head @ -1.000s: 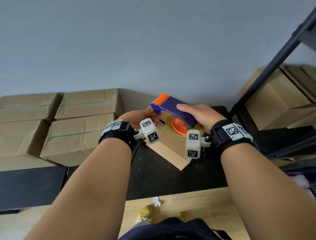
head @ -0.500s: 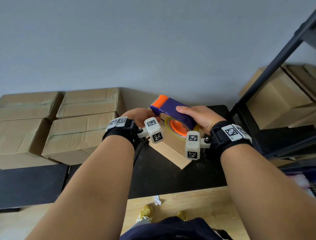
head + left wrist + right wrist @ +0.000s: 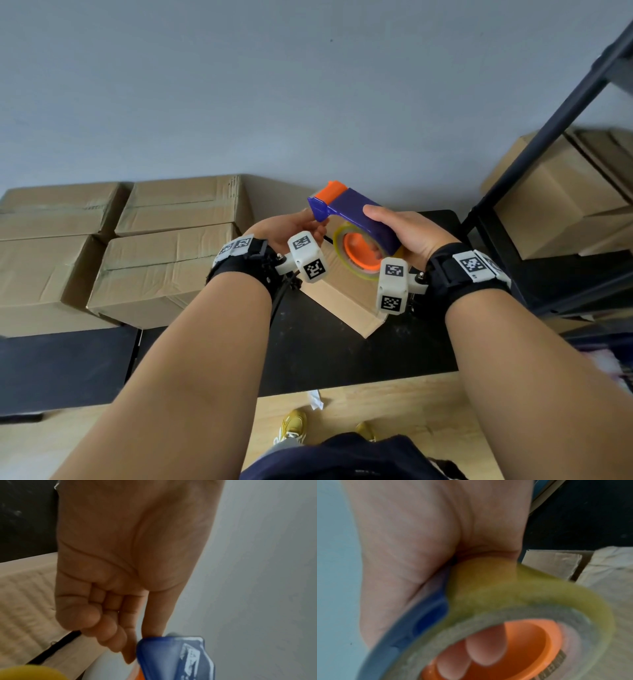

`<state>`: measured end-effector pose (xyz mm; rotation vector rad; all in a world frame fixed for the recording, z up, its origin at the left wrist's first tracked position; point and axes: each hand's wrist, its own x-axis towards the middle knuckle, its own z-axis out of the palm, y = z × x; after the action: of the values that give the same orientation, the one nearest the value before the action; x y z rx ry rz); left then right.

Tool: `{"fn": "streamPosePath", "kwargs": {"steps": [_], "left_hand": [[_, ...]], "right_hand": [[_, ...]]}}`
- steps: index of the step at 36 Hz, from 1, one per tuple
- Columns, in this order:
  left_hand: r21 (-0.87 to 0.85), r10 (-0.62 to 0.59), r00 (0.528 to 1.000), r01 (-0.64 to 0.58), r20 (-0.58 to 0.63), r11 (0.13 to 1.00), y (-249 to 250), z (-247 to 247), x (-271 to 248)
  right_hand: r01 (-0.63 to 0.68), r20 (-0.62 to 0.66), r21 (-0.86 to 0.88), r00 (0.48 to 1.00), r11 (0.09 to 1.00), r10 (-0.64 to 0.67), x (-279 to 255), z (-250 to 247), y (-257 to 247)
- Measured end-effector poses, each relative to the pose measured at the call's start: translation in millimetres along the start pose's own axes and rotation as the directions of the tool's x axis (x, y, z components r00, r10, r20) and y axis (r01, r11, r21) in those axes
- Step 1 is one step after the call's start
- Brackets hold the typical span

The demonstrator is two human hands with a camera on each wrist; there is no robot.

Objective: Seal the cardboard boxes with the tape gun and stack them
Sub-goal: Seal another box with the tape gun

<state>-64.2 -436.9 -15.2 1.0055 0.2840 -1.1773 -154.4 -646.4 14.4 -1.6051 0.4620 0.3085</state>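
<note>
A purple-blue tape gun [image 3: 356, 214] with an orange front tip carries a yellowish tape roll [image 3: 346, 253] on an orange core. It hangs just above a small cardboard box [image 3: 346, 301] that sits askew on the black table [image 3: 342, 353]. My right hand [image 3: 373, 228] grips the gun, thumb on top, with its fingers [image 3: 486, 651] inside the orange core [image 3: 536, 635]. My left hand [image 3: 313, 222] is at the gun's front end. There the thumb and forefinger pinch the blue nose [image 3: 175, 658] while the other fingers [image 3: 106, 626] curl. Whether a tape end is also between them is hidden.
Several closed cardboard boxes [image 3: 171, 260] are stacked on the left against the grey wall. A black metal rack [image 3: 548, 137] at the right holds more boxes [image 3: 561, 205]. Below the table's near edge are the wooden floor [image 3: 394, 404] and my shoes.
My left hand has crept a little to the right, up to the gun's front end. The right hand, the tape gun and the box have hardly moved.
</note>
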Motion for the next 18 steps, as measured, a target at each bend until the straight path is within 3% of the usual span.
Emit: {"fn": "streamPosePath", "kwargs": {"steps": [6,10,14,18], "left_hand": [[-0.114,-0.038,0.998,0.043,0.049,0.993,1.9,-0.1,2.1],[-0.132,-0.058,0.998,0.06,0.017,0.989,3.3,-1.1,3.1],[-0.042,-0.04,0.989,0.034,-0.146,0.999,3.5,2.8,3.3],[0.136,0.17,0.921,-0.129,-0.351,0.982,0.3,7.1,7.7]], "right_hand": [[0.014,0.011,0.021,1.0,1.0,-0.014,0.9,-0.6,-0.8],[0.004,0.006,0.019,1.0,1.0,-0.004,0.1,0.0,-1.0],[-0.001,0.0,0.008,1.0,1.0,0.001,0.8,-0.4,2.7],[-0.019,-0.01,0.008,1.0,1.0,0.019,1.6,0.7,3.6]]}}
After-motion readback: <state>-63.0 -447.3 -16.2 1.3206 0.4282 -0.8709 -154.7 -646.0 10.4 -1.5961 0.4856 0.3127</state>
